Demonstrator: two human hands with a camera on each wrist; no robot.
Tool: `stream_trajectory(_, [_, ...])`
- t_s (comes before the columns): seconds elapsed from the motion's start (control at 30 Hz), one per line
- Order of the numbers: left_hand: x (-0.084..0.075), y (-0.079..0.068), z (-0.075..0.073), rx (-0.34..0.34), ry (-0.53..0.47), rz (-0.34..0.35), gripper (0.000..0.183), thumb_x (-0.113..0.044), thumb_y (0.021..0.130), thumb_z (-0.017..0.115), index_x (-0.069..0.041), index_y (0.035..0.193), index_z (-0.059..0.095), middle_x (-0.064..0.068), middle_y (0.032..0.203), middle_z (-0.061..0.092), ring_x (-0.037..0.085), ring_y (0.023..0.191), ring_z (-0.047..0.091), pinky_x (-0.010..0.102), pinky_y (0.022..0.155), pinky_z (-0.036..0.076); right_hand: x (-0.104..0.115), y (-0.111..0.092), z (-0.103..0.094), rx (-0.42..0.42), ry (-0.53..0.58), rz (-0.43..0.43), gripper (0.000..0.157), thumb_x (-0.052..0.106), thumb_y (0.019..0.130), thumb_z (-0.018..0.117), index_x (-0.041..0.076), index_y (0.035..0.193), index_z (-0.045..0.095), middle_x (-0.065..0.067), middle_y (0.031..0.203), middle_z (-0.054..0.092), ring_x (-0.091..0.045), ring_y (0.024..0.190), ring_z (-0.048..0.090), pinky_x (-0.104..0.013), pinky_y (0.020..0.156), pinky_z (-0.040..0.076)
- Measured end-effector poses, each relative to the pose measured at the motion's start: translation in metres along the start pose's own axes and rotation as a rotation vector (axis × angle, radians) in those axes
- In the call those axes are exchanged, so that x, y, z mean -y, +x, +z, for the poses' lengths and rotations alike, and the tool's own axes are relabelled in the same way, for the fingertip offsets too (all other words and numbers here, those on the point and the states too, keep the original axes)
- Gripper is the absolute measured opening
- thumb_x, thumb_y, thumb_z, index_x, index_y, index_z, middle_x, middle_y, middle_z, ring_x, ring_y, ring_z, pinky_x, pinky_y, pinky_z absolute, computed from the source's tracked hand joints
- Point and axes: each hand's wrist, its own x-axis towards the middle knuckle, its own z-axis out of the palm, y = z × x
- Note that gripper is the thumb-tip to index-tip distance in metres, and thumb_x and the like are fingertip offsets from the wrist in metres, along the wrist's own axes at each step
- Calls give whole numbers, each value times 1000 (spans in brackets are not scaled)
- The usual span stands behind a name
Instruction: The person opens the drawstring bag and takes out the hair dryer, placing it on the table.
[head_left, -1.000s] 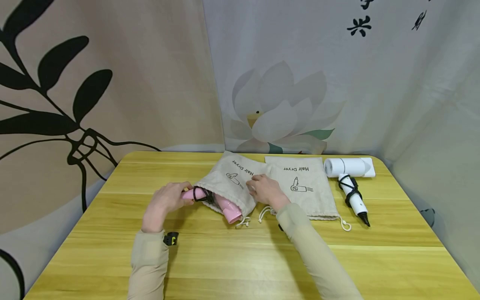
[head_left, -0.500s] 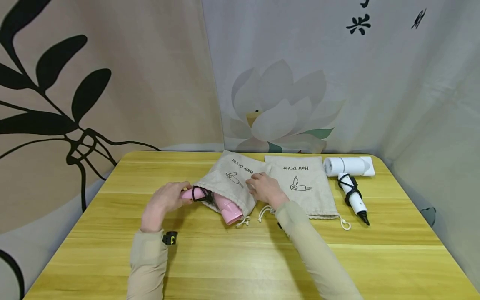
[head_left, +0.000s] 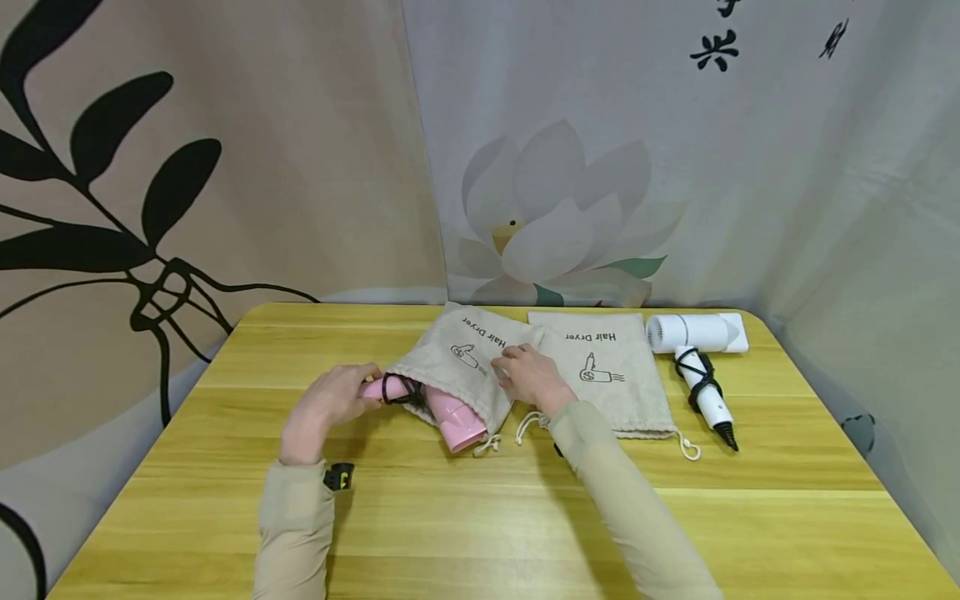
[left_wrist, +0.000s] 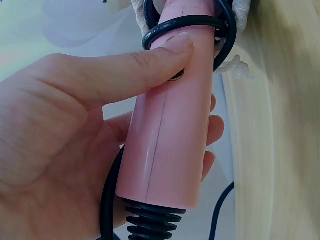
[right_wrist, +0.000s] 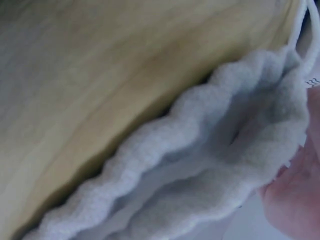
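A pink hair dryer (head_left: pixel 453 421) lies partly inside a beige drawstring bag (head_left: pixel 442 367), its nozzle and handle sticking out of the mouth. My left hand (head_left: pixel 337 398) grips the handle (left_wrist: pixel 170 130), thumb on top and fingers behind it. Black cord (left_wrist: pixel 187 22) is looped round the handle. My right hand (head_left: pixel 534 379) pinches the bag's right side, though its fingertips are partly hidden in the right wrist view. There the bag's ruffled mouth (right_wrist: pixel 195 125) gapes beside the hand. The dryer's middle is hidden by the cloth.
A second drawstring bag (head_left: pixel 633 408) lies flat to the right, partly under my right hand. Beyond it a white hair dryer (head_left: pixel 693 333) lies at the back right, black cord round its handle. The wooden table (head_left: pixel 450 525) meets a curtain (head_left: pixel 337 167) behind.
The pink dryer's nozzle has shifted very slightly out of the bag, toward the table's front. Both hands have hardly moved.
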Motion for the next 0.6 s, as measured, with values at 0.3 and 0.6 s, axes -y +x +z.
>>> stream_trajectory(0.3, [2, -2, 0, 5, -17, 20, 25, -13, 81, 73, -9, 104, 64, 9, 90, 65, 20, 77, 54, 37, 69, 46, -2, 4, 2, 12, -10, 10, 38, 27, 93, 59, 20, 131, 58, -7, 141, 51, -28, 129, 46, -44, 103, 46])
stream_trajectory(0.6, [4, -1, 1, 24, -38, 9, 30, -13, 82, 72, -5, 109, 63, 12, 96, 67, 21, 81, 56, 40, 74, 48, -1, 4, 1, 24, 28, -15, 38, 21, 94, 58, 15, 131, 56, -12, 142, 48, -32, 130, 46, -48, 102, 46])
